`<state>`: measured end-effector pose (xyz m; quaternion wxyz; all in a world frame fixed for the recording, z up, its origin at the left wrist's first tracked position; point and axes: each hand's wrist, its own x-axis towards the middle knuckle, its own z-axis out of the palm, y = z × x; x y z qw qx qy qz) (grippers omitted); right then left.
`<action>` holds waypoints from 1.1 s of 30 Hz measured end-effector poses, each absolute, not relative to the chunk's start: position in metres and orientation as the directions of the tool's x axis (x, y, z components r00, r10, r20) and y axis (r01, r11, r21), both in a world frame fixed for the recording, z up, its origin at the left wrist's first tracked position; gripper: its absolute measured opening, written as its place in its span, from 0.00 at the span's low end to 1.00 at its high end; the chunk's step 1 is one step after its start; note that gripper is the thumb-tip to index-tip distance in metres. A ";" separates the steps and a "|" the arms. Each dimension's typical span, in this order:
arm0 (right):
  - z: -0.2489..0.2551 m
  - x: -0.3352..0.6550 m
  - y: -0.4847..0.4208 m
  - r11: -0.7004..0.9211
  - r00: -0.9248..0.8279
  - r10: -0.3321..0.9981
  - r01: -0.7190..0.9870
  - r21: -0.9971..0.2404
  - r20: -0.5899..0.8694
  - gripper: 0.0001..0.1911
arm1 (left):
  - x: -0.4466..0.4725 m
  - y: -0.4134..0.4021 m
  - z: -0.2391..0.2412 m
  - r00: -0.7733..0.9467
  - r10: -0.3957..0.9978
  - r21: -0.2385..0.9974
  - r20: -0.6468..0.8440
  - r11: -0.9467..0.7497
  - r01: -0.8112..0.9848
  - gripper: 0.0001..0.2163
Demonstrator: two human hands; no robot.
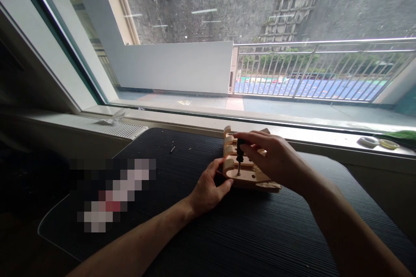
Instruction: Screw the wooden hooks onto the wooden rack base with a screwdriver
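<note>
Indoors, right hand [276, 158] closed round a screwdriver [239, 156] standing upright on a wooden frame [247, 173], left hand [208, 188] gripping the frame's near edge, loose screw [172, 149] lying well left of the frame.

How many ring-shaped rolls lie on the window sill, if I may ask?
2: a white ring-shaped roll and, just right of it, a yellowish one, both at the sill's right end.

Pale bare wood assembly [244, 172]; ribbed matt black mat [227, 233]; screwdriver [239, 152] prob. black plastic.
</note>
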<state>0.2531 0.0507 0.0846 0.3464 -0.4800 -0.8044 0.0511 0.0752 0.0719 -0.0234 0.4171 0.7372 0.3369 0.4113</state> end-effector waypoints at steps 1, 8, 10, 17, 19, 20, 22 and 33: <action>0.084 0.254 0.051 0.526 -0.291 0.812 0.740 -0.419 0.507 0.16 | 0.075 0.072 -0.023 0.432 0.840 0.891 0.329 -0.428 0.154 0.21; 0.087 0.256 0.051 0.486 -0.248 0.813 0.788 -0.379 0.527 0.13 | 0.075 0.071 -0.024 0.427 0.850 0.895 0.310 -0.413 0.172 0.21; 0.088 0.256 0.050 0.469 -0.237 0.815 0.805 -0.363 0.529 0.12 | 0.075 0.071 -0.024 0.428 0.850 0.894 0.308 -0.412 0.176 0.20; 0.090 0.254 0.049 0.412 -0.188 0.828 0.843 -0.346 0.529 0.12 | 0.075 0.071 -0.023 0.425 0.852 0.898 0.305 -0.406 0.171 0.20; 0.089 0.254 0.050 0.429 -0.199 0.817 0.837 -0.339 0.541 0.13 | 0.075 0.071 -0.022 0.423 0.853 0.900 0.305 -0.404 0.165 0.20; 0.088 0.255 0.050 0.450 -0.216 0.809 0.826 -0.339 0.546 0.13 | 0.075 0.071 -0.022 0.424 0.852 0.900 0.306 -0.404 0.162 0.20; 0.088 0.256 0.050 0.491 -0.254 0.796 0.801 -0.342 0.550 0.13 | 0.075 0.071 -0.022 0.424 0.850 0.900 0.312 -0.408 0.155 0.20; 0.090 0.261 0.050 0.497 -0.279 0.789 0.814 -0.300 0.548 0.13 | 0.075 0.072 -0.025 0.429 0.855 0.904 0.291 -0.393 0.169 0.20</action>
